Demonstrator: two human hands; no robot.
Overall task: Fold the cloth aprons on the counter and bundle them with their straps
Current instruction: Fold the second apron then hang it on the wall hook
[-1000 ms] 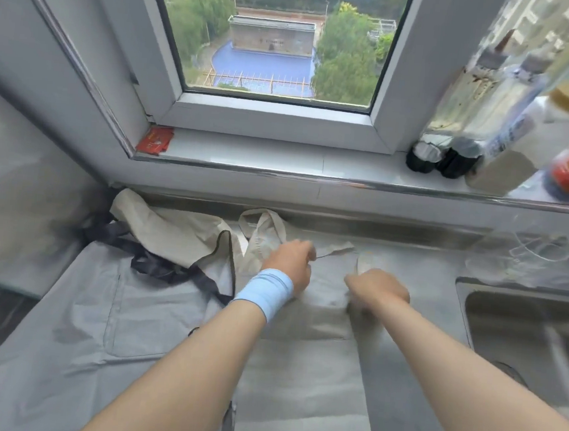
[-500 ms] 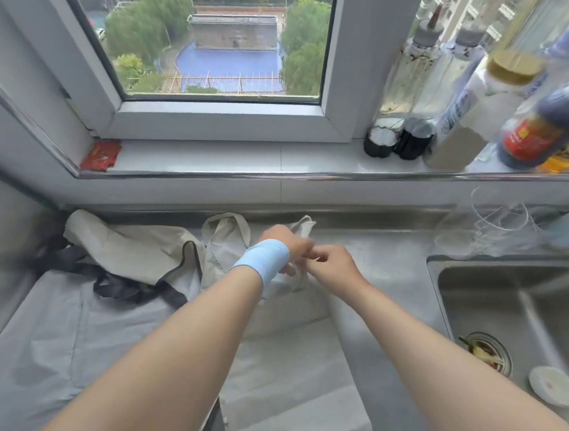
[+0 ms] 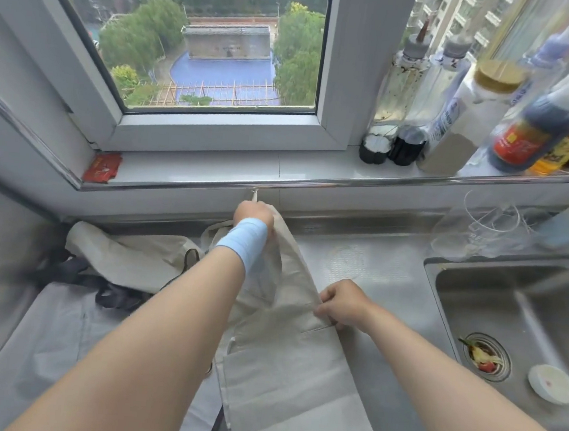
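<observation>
A beige apron [image 3: 283, 370] lies folded lengthwise down the steel counter [image 3: 368, 267]. My left hand [image 3: 254, 214], with a blue band on the wrist, is closed on the apron's top end and lifts it toward the window ledge; a thin strap tip sticks up above the fist. My right hand [image 3: 342, 303] pinches the apron's right edge at mid length. A grey apron [image 3: 55, 339] with dark straps [image 3: 111, 294] is spread at the left. Another beige apron [image 3: 128, 258] lies crumpled behind it.
A steel sink [image 3: 521, 322] with a food-scrap strainer [image 3: 482, 356] and a white lid [image 3: 550, 383] is at the right. Sauce bottles [image 3: 531, 127] and jars crowd the window ledge. A clear glass jug [image 3: 474, 232] stands behind the sink. A red packet [image 3: 103, 167] lies on the ledge.
My left hand has risen toward the ledge, lifting the apron's top end. My right hand has slid back down its right edge, away from the left hand.
</observation>
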